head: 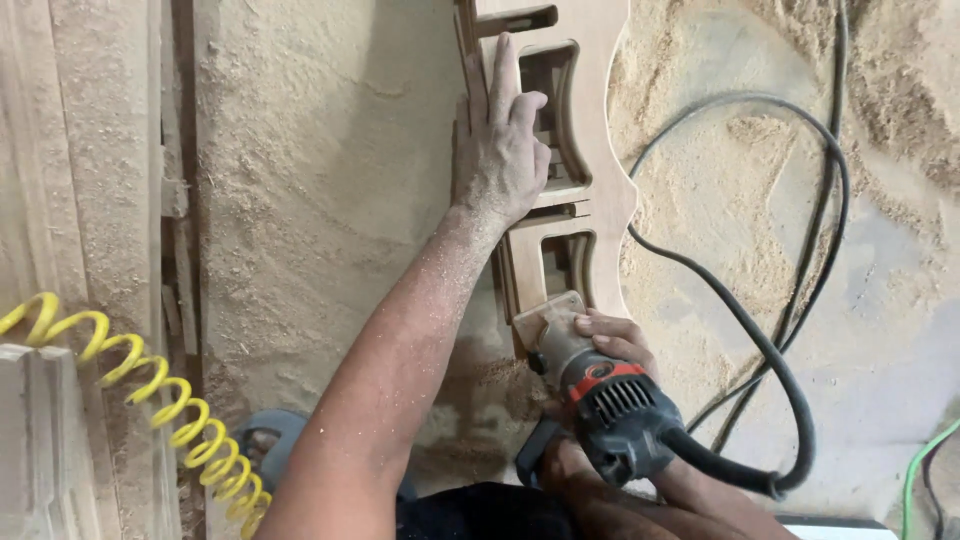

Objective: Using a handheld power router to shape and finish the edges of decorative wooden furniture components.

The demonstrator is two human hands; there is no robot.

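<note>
My left hand (503, 150) lies flat, fingers together, on a shaped wooden panel (600, 150) with curved cut-outs, pressing it down near its left edge. My right hand (615, 340) grips a grey and red hand router (600, 395) whose square base sits on the near end of the panel. Sawdust covers both forearms. The router's bit is hidden under its base.
A thick black power cord (770, 350) loops from the router across the sawdust-covered floor at right. A yellow coiled air hose (170, 400) lies at lower left beside wooden boards (90, 150). A green cable (925, 460) runs at the lower right corner.
</note>
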